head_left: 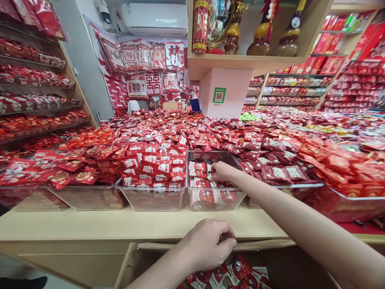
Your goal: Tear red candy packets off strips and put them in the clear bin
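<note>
My right hand [224,172] reaches down into a clear plastic bin [217,203]. Its fingers are closed at the edge of a small red-and-white packet [210,173], and their undersides are hidden. More packets of the same kind lie in rows in this bin. Nearer to me, my left hand [209,244] hovers over an open cardboard box [141,255]. Its fingers are loosely curled, with a gap showing between thumb and forefinger and nothing visible there. Inside the box lie several red-and-white packets [237,271], partly covered by the left hand and forearm.
Beside the bin stand other clear bins [152,198] heaped with red and maroon packets. They sit along a pale wooden counter [90,226]. A white pillar [224,94] carries an overhanging wooden shelf [246,62]. Stocked shelves [36,84] rise at the left.
</note>
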The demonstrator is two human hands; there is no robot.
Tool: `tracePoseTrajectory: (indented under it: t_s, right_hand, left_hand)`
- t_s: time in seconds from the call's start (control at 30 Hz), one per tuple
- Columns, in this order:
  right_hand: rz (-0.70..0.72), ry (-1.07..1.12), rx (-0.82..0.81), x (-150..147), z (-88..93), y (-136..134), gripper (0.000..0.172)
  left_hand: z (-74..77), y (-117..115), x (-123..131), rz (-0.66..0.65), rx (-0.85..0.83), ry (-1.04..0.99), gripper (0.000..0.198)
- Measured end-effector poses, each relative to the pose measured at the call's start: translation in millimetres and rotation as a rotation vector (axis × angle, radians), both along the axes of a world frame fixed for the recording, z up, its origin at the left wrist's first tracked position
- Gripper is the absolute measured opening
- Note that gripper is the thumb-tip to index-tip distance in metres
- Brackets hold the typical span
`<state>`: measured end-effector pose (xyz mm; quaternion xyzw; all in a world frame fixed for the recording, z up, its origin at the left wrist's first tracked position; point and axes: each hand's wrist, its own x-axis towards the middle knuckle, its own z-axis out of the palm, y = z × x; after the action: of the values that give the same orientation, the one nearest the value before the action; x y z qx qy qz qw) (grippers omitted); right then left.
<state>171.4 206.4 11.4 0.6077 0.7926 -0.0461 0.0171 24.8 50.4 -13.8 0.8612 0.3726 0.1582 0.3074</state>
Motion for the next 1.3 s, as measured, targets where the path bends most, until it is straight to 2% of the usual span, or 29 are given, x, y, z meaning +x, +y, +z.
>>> tracePoseTrajectory:
  t_s: [0.23, 0.57, 0.9, 1.03, 1.1, 1.2, 1.3]
  right_hand:
    - [-0.056, -0.086, 0.045, -4.7, 1.1, 3.7, 0.045]
    - [-0.112, -0.078, 0.032, -7.8, -2.9, 9.3, 0.047]
    - [-0.183, 0.012, 0.143, -0.2, -1.4, 10.2, 0.028]
    - [-0.092, 0.008, 0.093, 1.7, -0.3, 7.1, 0.026]
    - [-0.025, -0.013, 0.04, -0.3, -0.4, 4.2, 0.032]
    - [0.03, -0.065, 0.048, -4.8, -1.4, 0.3, 0.039]
    - [0.078, -0.084, 0.082, -6.4, -1.4, 0.2, 0.028]
  left_hand:
    - [-1.9, -0.3, 0.1, -0.006, 0.004, -0.013, 0.025]
    - [1.6, -1.5, 0.2, -0.012, 0.007, -0.006, 0.025]
    - [2.3, -0.3, 0.4, -0.011, 0.003, -0.002, 0.025]
    - [2.5, 0.0, 0.7, -0.004, -0.007, -0.013, 0.024]
    - [3.2, -0.3, 0.9, 0.001, -0.014, -0.016, 0.025]
    - [4.0, -1.1, 0.9, 0.009, -0.021, -0.022, 0.024]
    - [3.3, -1.8, 0.9, 0.016, -0.039, -0.048, 0.023]
